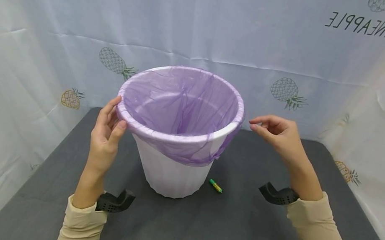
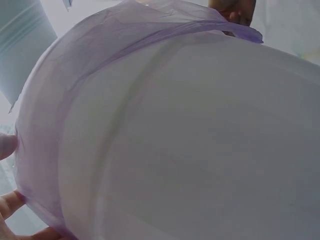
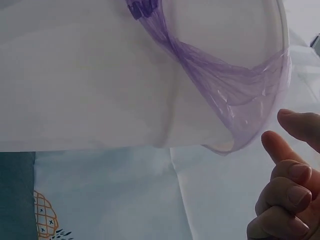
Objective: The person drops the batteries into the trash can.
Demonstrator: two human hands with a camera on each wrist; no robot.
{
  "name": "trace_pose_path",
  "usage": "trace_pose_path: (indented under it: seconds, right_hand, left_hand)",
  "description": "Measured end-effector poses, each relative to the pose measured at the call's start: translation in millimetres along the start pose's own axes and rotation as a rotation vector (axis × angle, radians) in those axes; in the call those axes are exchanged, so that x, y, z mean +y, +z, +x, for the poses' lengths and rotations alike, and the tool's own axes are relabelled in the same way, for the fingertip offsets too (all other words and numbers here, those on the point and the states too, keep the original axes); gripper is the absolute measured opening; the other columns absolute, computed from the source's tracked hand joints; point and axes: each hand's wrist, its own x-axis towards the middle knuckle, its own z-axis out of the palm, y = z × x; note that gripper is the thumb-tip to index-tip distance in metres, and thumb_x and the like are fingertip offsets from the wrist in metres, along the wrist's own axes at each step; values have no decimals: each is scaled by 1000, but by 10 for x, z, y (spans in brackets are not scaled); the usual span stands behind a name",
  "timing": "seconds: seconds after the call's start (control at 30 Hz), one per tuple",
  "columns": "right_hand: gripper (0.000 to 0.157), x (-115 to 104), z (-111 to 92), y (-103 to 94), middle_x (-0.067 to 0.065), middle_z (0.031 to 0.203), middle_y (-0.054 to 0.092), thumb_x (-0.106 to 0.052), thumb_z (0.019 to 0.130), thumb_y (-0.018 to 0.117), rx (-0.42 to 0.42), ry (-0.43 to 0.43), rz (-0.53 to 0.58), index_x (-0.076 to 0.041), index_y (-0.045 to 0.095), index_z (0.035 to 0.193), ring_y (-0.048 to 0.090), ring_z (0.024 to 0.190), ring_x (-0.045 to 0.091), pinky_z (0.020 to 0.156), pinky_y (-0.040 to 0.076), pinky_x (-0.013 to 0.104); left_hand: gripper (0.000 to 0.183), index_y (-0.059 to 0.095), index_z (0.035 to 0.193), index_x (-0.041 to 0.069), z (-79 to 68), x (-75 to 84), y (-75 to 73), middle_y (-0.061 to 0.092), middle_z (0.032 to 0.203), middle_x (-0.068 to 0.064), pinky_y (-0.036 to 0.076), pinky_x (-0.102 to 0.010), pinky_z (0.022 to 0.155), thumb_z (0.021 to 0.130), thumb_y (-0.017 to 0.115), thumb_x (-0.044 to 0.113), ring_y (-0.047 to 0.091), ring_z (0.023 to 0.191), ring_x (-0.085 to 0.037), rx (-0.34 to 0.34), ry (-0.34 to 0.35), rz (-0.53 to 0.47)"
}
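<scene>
A white trash bin [image 1: 173, 172] stands upright, lined with a thin purple trash bag [image 1: 183, 105]. The bag folds out over the rim and hangs down outside, with a bunched, twisted part [image 3: 175, 50] on the bin's right side. At the left of the rim, my left hand [image 1: 104, 139] touches the bag-covered edge with its fingertips and thumb. My right hand [image 1: 279, 136] is off to the right of the rim, apart from it and holding nothing. Its thumb and index fingertips show a small gap in the right wrist view, while the other fingers curl loosely.
A small green and yellow battery [image 1: 216, 186] lies on the dark grey table [image 1: 173, 235] by the bin's right foot. Pineapple-print curtains [image 1: 226, 32] enclose the table at the back and both sides. Each wrist wears a black camera mount [image 1: 115, 201].
</scene>
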Motion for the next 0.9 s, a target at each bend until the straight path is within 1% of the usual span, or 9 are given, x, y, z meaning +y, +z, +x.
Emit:
trace_pose_path:
  seconds: [0.1, 0.2, 0.23, 0.27, 0.4, 0.43, 0.57, 0.7, 0.9]
  right_hand:
    - [22, 43, -34, 6, -11, 57, 49, -1, 89, 63, -15, 1, -6, -20, 74, 93, 35, 53, 9, 53, 32, 27]
    - [17, 92, -79, 21, -13, 57, 49, -2, 89, 63, -28, 14, -5, -14, 74, 95, 35, 53, 9, 54, 32, 27]
    - [18, 108, -94, 25, -14, 58, 50, -2, 89, 63, -31, 20, -8, -15, 73, 95, 35, 54, 8, 55, 32, 27]
    - [18, 126, -110, 31, -14, 58, 51, -2, 89, 63, -31, 24, -8, -15, 73, 95, 36, 54, 8, 55, 32, 27]
    - [25, 202, -167, 59, -15, 59, 52, -2, 89, 63, -27, 47, -20, -26, 72, 93, 37, 55, 8, 55, 33, 27]
    - [27, 226, -182, 67, -15, 60, 52, -2, 89, 63, -28, 49, -19, -27, 72, 93, 38, 55, 8, 55, 33, 27]
    - [26, 330, -245, 109, -17, 63, 55, -2, 89, 63, -32, 77, 2, -26, 72, 93, 42, 57, 7, 57, 37, 25]
    - [26, 424, -306, 144, -18, 65, 58, -2, 89, 63, -32, 90, 10, -27, 72, 93, 44, 58, 5, 58, 39, 24]
    - [29, 543, -386, 171, -20, 73, 63, -4, 90, 63, -34, 116, 3, -31, 71, 92, 48, 61, 2, 60, 42, 22]
  left_hand:
    - [50, 40, 143, 3, -2, -1, -1, 51, 135, 4, 40, -14, 101, 94, 45, 0, 50, 120, -6, 0, -1, -3]
    - [50, 39, 143, 4, -2, 0, 0, 51, 135, 4, 39, -14, 102, 94, 45, 0, 50, 121, -7, -2, -2, -4]
    - [50, 39, 143, 4, -2, 0, 1, 51, 135, 4, 39, -14, 102, 94, 45, 0, 50, 121, -7, -2, -1, -4]
    - [50, 39, 143, 4, -3, 0, 2, 51, 135, 4, 39, -14, 102, 94, 45, 0, 50, 121, -6, -3, -1, -4]
    - [49, 40, 143, 3, 0, 0, 4, 52, 133, 4, 40, -14, 101, 94, 45, 0, 50, 119, -6, -4, 1, -6]
    - [49, 40, 143, 3, 1, 0, 5, 52, 133, 4, 40, -14, 101, 94, 45, 0, 50, 119, -6, -4, 0, -6]
    - [50, 40, 143, 4, 2, 4, 6, 51, 134, 4, 40, -14, 101, 94, 45, 0, 50, 119, -6, -3, -2, -4]
    - [50, 39, 143, 4, 2, 9, 5, 51, 135, 4, 40, -14, 101, 94, 45, 0, 50, 120, -6, -4, -4, -7]
    - [50, 39, 144, 4, -4, 16, 5, 50, 137, 4, 39, -14, 101, 94, 44, 0, 49, 121, -7, -5, -8, -3]
